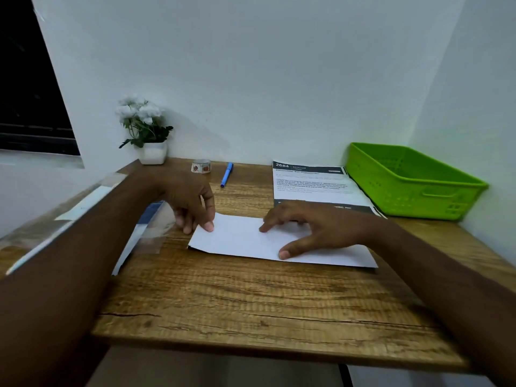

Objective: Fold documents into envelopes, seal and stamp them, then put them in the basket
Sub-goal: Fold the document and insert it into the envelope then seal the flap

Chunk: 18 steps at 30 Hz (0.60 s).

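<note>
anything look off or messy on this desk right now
Mostly tidy. The clear plastic envelope sleeves at the left lie askew, partly overhanging the wooden desk edge. The folded white paper sits slightly skewed under both hands. The green plastic basket is empty.

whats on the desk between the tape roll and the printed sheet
Only a blue pen lies between the tape roll and the printed sheet in the head view; the rest is bare wood.

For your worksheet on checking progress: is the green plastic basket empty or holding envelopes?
Empty as far as visible: the green plastic basket shows only bare perforated floor, no envelopes.
</note>
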### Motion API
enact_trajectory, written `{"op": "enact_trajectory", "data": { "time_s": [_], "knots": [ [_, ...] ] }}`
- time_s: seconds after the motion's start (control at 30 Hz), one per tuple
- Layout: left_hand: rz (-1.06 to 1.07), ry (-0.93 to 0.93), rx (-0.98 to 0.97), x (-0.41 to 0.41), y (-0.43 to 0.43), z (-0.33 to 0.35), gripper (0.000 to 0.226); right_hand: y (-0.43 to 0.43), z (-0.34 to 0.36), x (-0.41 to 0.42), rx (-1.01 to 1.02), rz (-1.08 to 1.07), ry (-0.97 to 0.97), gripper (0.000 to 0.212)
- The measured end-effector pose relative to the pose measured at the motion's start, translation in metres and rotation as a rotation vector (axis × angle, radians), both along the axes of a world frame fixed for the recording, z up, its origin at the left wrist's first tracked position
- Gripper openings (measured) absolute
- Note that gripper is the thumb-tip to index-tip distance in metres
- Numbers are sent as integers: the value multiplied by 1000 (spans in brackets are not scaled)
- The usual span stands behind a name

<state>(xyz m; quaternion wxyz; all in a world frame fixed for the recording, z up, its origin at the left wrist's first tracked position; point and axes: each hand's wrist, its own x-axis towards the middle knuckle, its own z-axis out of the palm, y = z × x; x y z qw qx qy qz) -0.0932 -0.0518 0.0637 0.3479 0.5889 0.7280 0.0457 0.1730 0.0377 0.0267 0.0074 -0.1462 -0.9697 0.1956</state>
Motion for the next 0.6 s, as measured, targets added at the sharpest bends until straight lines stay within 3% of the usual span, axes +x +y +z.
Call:
{"op": "enact_trajectory", "data": {
  "time_s": [0.1,0.2,0.47,0.6],
  "knots": [
    [191,-145,113,-2,3,-5,42,-2,-1,0,-10,-11,-32,56],
    [285,-205,158,0,6,-6,42,-4,-3,-2,-25,-46,-2,61],
    [344,-330,155,5,6,-6,46,-24,-10,-14,-79,-178,153,95],
    [359,-337,158,7,7,-5,45,-27,-18,-28,-257,-280,321,90]
  ]
}}
